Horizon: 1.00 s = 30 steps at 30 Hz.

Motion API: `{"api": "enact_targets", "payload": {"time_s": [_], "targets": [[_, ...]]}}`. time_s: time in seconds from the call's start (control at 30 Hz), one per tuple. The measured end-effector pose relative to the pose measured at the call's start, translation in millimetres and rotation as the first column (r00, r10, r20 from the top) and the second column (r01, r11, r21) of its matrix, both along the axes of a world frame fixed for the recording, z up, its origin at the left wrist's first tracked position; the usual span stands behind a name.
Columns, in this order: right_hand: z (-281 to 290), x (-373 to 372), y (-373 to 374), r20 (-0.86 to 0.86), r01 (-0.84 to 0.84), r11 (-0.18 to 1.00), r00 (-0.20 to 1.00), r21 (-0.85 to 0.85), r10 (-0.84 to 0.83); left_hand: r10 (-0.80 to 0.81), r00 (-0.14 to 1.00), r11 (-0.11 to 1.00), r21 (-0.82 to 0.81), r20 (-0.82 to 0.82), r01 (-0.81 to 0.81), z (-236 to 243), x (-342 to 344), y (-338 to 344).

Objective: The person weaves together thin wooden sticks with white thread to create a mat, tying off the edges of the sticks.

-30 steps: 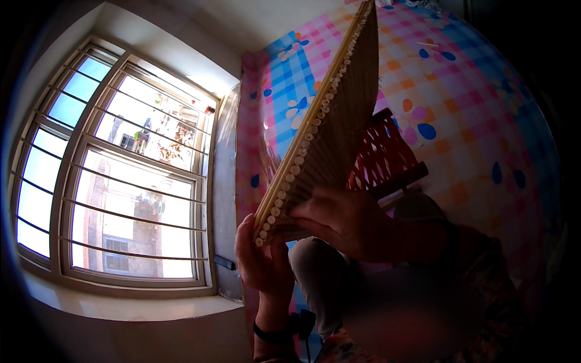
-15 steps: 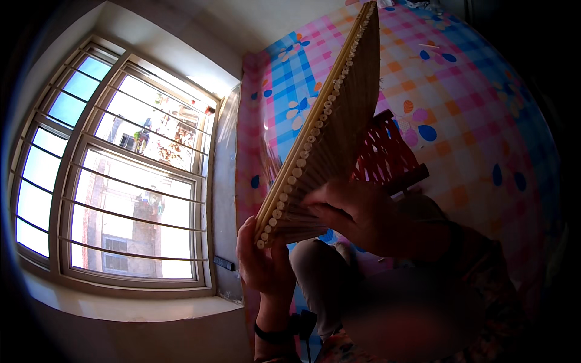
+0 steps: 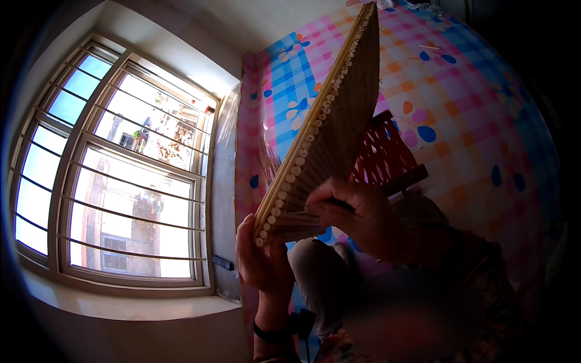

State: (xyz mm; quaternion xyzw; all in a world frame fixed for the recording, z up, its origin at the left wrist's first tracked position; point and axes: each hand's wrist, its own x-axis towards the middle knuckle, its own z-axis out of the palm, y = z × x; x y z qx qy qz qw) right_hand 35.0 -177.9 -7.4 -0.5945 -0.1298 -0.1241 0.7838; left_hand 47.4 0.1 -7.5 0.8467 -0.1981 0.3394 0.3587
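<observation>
While the left hand (image 3: 263, 263) props up the bottom end, a bamboo stick mat (image 3: 330, 130) stands tilted in front of the checked cloth (image 3: 478, 103).

Left palm is half-closed under the lower stick ends; the right hand (image 3: 357, 218) is curled on the mat's face, pinching something dark, can't tell what. I'd say keep the bottom braced so the sticks stay lined up and work slowly. Red patterned piece (image 3: 387, 157) behind is mostly hidden, mat's top is cut off, and the lap is blurry.
</observation>
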Motion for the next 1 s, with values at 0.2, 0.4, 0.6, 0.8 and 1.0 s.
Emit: {"api": "enact_targets", "payload": {"time_s": [0.2,0.4,0.6,0.8,1.0], "targets": [[4,11,-11,0.000,0.069,0.997,0.998,-0.028,-0.069,-0.094,0.995,0.989,0.120,0.038,0.089,2,-4,-1],[11,15,-12,0.030,0.142,0.988,0.990,-0.056,-0.140,-0.140,0.989,0.989,0.059,0.044,0.138,1,-1,-2],[6,10,-20,0.492,0.520,0.809,0.799,-0.274,-0.346,-0.128,0.990,0.988,0.093,0.064,0.122,-1,-2,1],[2,-9,-10,0.443,0.372,0.857,0.875,-0.357,-0.196,-0.136,0.986,0.983,0.134,0.092,0.123,-1,3,1],[-2,-6,0,0.430,0.405,0.821,0.875,-0.401,-0.221,-0.133,0.989,0.987,0.098,0.071,0.126,-2,-1,1]]}}
